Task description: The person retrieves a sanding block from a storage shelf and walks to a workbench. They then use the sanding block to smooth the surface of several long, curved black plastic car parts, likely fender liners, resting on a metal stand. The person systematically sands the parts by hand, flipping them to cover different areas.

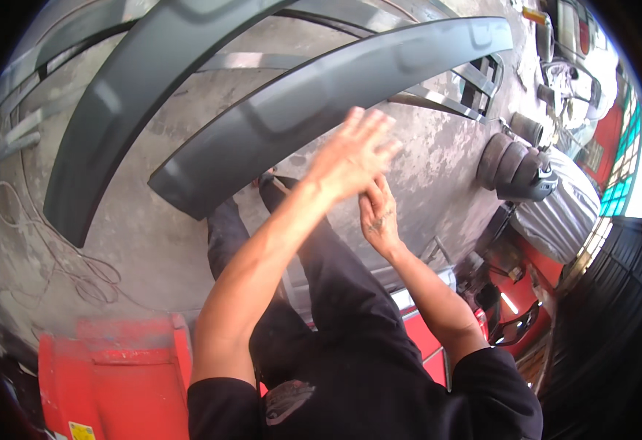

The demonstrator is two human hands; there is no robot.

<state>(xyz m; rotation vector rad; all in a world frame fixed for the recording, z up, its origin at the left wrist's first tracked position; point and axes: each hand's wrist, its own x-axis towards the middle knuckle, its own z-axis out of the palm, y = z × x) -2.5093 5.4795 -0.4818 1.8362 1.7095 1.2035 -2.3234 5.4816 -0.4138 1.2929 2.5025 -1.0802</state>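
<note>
In front of my body, my left hand (354, 152) is raised, its fingers stretched apart and smeared by motion. It appears to hold nothing. My right hand (380, 220) is just below it, fingers curled in close to the left palm; what they hold, if anything, is hidden. Beyond both hands, a long curved dark grey panel (292, 117) with recessed shapes lies across a metal stand (475, 92). A second similar curved panel (108, 110) rests to its left. Neither hand visibly touches a panel; the left one overlaps the nearer panel's lower edge in view.
A loose cable (90, 282) lies on the stained concrete floor (174, 271) at left. Red panels (116, 367) stand at the lower left. Stacked round dark parts (511, 165) and a silver-grey cover (559, 209) are at right. Metal rails (240, 60) run behind the panels.
</note>
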